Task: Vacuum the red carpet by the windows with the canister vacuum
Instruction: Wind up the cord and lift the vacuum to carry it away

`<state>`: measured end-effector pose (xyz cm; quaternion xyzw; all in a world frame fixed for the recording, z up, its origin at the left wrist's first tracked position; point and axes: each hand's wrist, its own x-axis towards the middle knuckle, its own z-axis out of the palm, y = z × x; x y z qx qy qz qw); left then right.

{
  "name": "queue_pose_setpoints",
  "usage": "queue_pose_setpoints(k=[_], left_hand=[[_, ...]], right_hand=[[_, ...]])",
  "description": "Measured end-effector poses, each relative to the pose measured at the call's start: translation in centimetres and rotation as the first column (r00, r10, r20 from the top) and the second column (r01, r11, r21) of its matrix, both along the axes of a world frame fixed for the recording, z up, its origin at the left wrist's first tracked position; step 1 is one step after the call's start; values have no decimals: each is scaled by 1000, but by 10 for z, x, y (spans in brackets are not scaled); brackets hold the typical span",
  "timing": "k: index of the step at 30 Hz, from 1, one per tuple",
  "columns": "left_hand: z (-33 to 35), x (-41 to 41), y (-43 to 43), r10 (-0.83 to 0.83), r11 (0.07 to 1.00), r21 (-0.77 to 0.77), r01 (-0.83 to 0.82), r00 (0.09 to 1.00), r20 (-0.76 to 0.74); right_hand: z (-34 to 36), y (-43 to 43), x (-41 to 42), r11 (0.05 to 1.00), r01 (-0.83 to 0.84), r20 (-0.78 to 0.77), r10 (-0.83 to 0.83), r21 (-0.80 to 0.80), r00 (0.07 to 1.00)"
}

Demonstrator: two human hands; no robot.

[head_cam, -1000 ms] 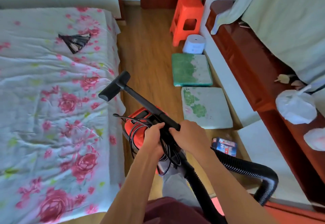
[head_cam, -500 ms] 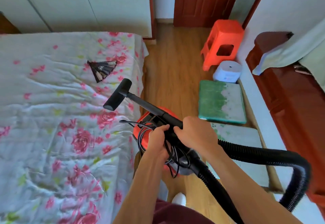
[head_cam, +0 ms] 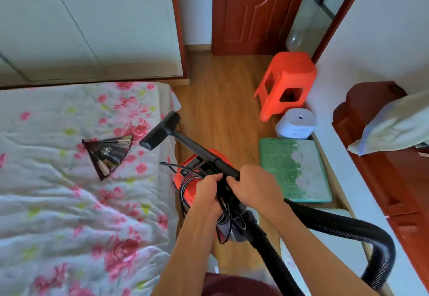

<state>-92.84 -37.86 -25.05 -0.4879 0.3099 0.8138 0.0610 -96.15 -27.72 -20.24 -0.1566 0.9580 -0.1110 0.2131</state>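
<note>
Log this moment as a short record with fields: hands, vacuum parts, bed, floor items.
left hand: grips the looped black cord beside the wand
right hand: grips the wand
nozzle: raised, over the bed edge
canister: red, below the hands
hose: curves off to the right
on bed: folding fan
floor items: orange stool, white roll, green cushion
</note>
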Motion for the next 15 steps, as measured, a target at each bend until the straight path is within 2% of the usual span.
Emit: queue_pose_setpoints(k=[8, 15], left_hand=[[10, -151, -69, -38, 999, 1, 38, 999, -38], [-12, -301, -113, -16, 1000, -27, 16, 1000, 14]], right_hand=[[6, -63, -149, 999, 26, -25, -27, -33, 999], [-26, -106, -306, 999, 3, 46, -1, -45, 999]])
